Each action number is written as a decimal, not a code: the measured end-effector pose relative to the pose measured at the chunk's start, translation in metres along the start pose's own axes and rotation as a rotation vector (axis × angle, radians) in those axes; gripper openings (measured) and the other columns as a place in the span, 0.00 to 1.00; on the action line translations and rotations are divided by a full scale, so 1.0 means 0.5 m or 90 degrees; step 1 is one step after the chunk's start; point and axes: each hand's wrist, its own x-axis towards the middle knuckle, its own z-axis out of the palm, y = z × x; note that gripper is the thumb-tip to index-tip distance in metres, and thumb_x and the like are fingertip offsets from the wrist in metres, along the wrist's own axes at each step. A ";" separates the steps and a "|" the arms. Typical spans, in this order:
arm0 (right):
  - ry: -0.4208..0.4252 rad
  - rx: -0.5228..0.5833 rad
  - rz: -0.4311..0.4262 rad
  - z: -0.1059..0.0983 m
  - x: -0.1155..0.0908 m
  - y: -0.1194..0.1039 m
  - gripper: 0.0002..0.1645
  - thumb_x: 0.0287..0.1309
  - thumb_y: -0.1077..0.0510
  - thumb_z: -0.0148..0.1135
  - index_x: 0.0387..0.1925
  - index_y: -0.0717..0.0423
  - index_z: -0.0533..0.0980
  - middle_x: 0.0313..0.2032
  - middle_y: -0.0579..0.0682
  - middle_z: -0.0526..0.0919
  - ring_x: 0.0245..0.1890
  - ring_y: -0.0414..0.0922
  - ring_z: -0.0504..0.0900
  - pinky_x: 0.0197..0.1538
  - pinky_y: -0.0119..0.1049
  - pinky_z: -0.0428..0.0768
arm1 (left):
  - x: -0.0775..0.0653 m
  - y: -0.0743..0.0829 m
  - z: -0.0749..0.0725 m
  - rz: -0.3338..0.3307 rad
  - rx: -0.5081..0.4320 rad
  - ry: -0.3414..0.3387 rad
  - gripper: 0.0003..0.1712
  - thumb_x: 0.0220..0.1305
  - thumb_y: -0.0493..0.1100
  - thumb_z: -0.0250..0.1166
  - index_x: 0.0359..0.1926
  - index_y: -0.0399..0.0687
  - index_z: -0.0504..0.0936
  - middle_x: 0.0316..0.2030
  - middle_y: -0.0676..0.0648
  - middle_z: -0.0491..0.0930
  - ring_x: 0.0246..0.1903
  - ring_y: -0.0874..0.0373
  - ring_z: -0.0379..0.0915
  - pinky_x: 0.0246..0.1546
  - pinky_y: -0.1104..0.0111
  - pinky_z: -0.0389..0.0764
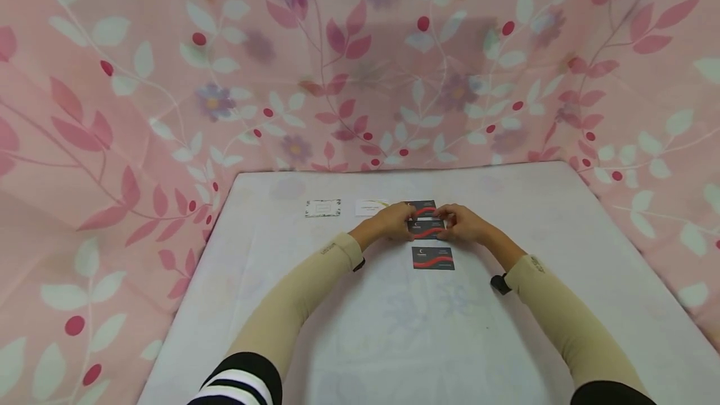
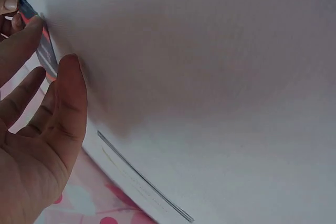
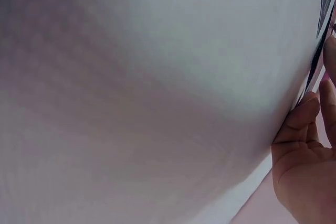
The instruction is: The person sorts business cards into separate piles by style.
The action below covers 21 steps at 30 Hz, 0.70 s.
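Note:
In the head view, my left hand [image 1: 395, 220] and my right hand [image 1: 463, 224] hold a dark grey business card [image 1: 425, 229] with a red wave by its left and right ends. Their fingertips are at its upper corners and their thumbs at the lower ones. Just beyond it lies a matching dark card [image 1: 425, 206], partly covered by the fingers. Nearer to me is a third such card [image 1: 433, 258], flat on the table. The left wrist view shows the left thumb [image 2: 71, 87] beside the card's edge. At the right wrist view's edge, the right thumb [image 3: 303, 116] meets a dark card edge.
A white card with a patterned border [image 1: 323, 208] lies at the back left. Between it and the dark cards is a white card with a gold curve [image 1: 370, 207], partly behind my left hand. A white cloth covers the table [image 1: 394, 330]; pink floral curtain [image 1: 360, 80] surrounds it.

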 end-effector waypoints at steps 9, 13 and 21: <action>-0.005 -0.067 -0.043 0.000 0.001 -0.013 0.29 0.47 0.64 0.76 0.52 0.66 0.77 0.47 0.60 0.75 0.36 0.48 0.71 0.41 0.38 0.70 | 0.003 0.008 0.012 -0.013 0.069 0.004 0.31 0.56 0.52 0.74 0.60 0.52 0.77 0.57 0.49 0.76 0.54 0.59 0.71 0.55 0.63 0.75; -0.009 -0.081 -0.033 0.003 0.003 -0.014 0.28 0.47 0.64 0.76 0.52 0.64 0.78 0.47 0.58 0.75 0.36 0.47 0.71 0.41 0.38 0.70 | 0.004 0.008 0.014 -0.002 0.063 -0.008 0.30 0.57 0.50 0.73 0.60 0.50 0.78 0.56 0.49 0.76 0.53 0.59 0.71 0.56 0.64 0.75; -0.013 -0.119 -0.031 0.006 0.003 -0.017 0.27 0.50 0.63 0.74 0.53 0.62 0.76 0.46 0.58 0.73 0.36 0.47 0.72 0.41 0.39 0.71 | 0.004 0.005 0.018 -0.006 0.040 0.003 0.29 0.59 0.49 0.73 0.59 0.48 0.77 0.56 0.48 0.75 0.53 0.58 0.71 0.57 0.64 0.74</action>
